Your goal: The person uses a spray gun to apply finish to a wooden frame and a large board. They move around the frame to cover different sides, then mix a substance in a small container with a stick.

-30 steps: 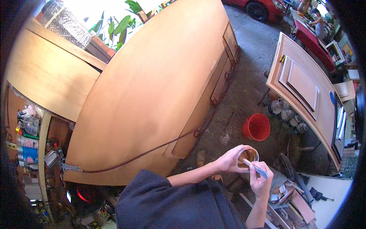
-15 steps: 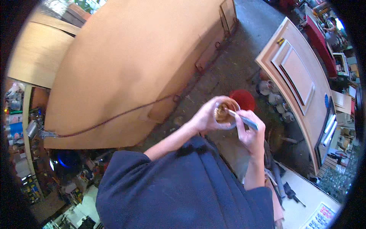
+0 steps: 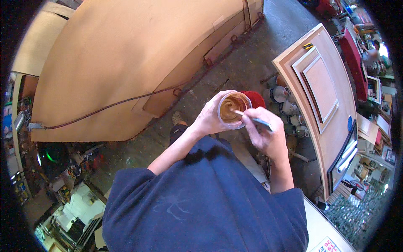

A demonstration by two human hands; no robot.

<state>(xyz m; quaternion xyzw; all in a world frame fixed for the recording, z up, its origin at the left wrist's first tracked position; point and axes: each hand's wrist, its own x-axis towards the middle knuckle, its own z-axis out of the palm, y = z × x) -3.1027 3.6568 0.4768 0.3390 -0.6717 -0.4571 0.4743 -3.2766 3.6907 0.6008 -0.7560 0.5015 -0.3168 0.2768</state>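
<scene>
My left hand [image 3: 210, 117] is wrapped round a clear plastic cup [image 3: 220, 119], tilted so that I see into it. Golden-brown liquid [image 3: 228, 110] lies inside and smears the wall. Between the fingers of my right hand [image 3: 267, 133] is a slim stirring tool [image 3: 261, 122], with a pale narrow end dipped in the liquid and a grey-blue flat end sticking out past my grip. Its exact kind is unclear. Beyond the cup, a red round container [image 3: 256, 98] on the floor is partly hidden.
A large tan panel [image 3: 126, 63] fills the left, with a dark hose [image 3: 113, 103] across it. On the right, framed panels [image 3: 319, 90] lie on a wooden board [image 3: 289, 59]. Several paint cans [image 3: 289, 107] stand beside it. A white surface [image 3: 321, 229] is at lower right.
The cup and both hands have shifted left and slightly up in view, and the cup's mouth faces me more. The tool's end has moved within the liquid. My foot now shows.
</scene>
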